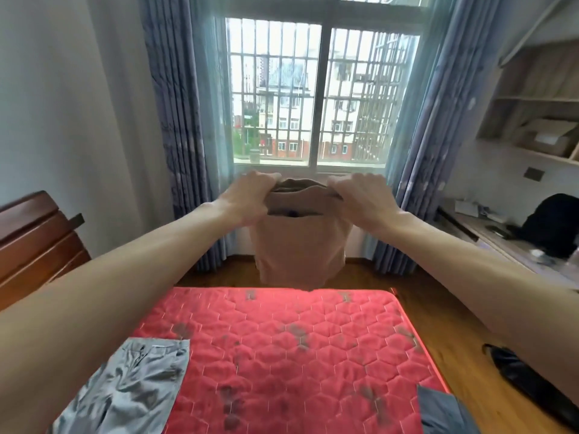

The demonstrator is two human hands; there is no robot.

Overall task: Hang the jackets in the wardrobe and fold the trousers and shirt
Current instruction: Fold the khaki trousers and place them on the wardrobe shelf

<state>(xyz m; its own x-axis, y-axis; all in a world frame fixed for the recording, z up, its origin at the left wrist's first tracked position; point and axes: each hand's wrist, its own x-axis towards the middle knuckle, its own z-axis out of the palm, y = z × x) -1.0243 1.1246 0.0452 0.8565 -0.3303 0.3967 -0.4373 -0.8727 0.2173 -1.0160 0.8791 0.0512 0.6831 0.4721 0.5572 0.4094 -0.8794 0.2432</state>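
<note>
Head view: tan garment (300, 245) held up in the air beyond the far edge of the bed (282, 355), hanging limp below both hands. Judged light, soft, floppy; best taken at the top edge near its two corners. Left hand (247, 198) and right hand (363, 198) each with fingers (266, 178) closed, pinching that top edge. Grey trousers (131, 389) lying near left on the bed

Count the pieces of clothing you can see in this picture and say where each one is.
3: a tan garment held up in both hands, a grey garment on the mattress's near-left corner, a dark blue one at its near-right edge. Others may lie out of frame.
</note>
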